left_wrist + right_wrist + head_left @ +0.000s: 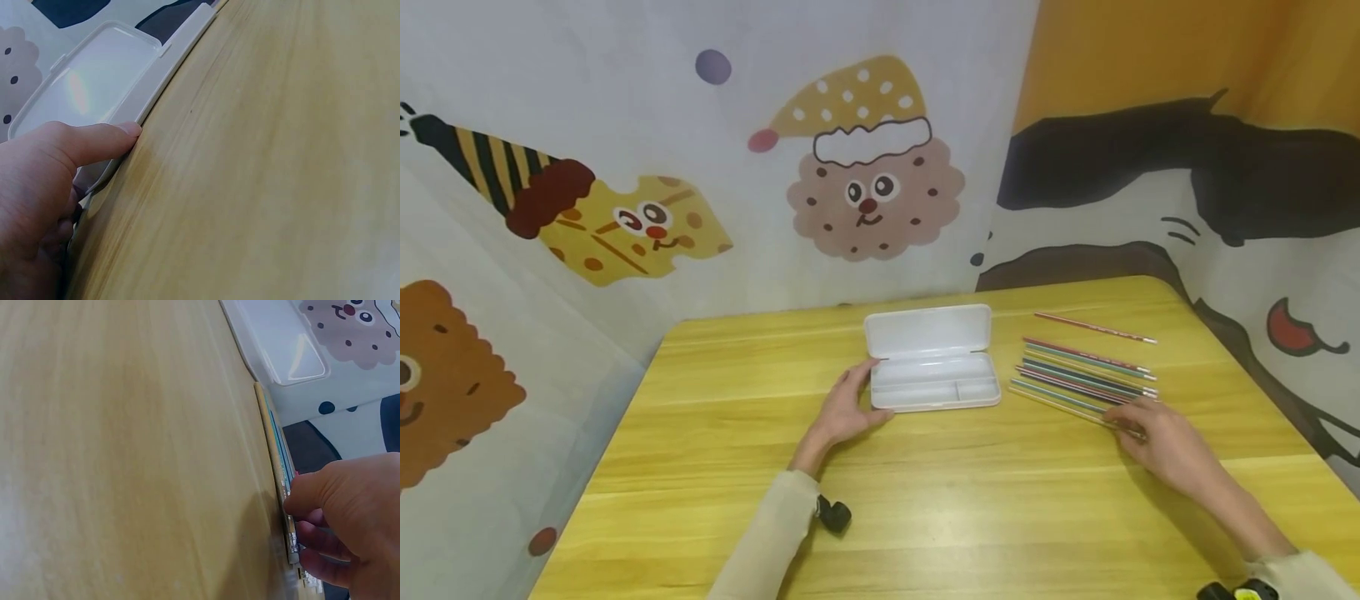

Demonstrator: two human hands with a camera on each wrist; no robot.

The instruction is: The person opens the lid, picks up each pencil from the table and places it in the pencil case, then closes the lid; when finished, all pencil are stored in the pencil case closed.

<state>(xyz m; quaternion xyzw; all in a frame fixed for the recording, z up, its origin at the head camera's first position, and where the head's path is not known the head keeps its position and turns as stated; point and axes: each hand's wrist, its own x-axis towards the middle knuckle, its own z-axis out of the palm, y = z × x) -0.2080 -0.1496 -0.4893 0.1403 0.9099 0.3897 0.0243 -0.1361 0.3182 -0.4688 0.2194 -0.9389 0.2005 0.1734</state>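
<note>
A white pencil case (pixel 936 406) lies with its lid (pixel 928 332) raised at the back; its divided compartments hold nothing. My left hand (pixel 844 410) grips its left end, the thumb (pixel 103 142) against the front wall and the other fingers toward the rear corner. To the right of the case, several pencils (pixel 1086 367) lie side by side, white eraser ends pointing right. With thumb and fingers, my right hand (pixel 1172 442) pinches the nearest one, a yellow pencil (pixel 270 428), close to its eraser end. That end is partly hidden by the hand in the head view.
A single red pencil (pixel 1093 327) lies apart, behind the row. The wooden table (pixel 925 517) meets a cloth backdrop (pixel 737 275) with cartoon figures along its far edge. Dark wrist cameras sit at my left sleeve (pixel 775 521) and right sleeve (pixel 1303 575).
</note>
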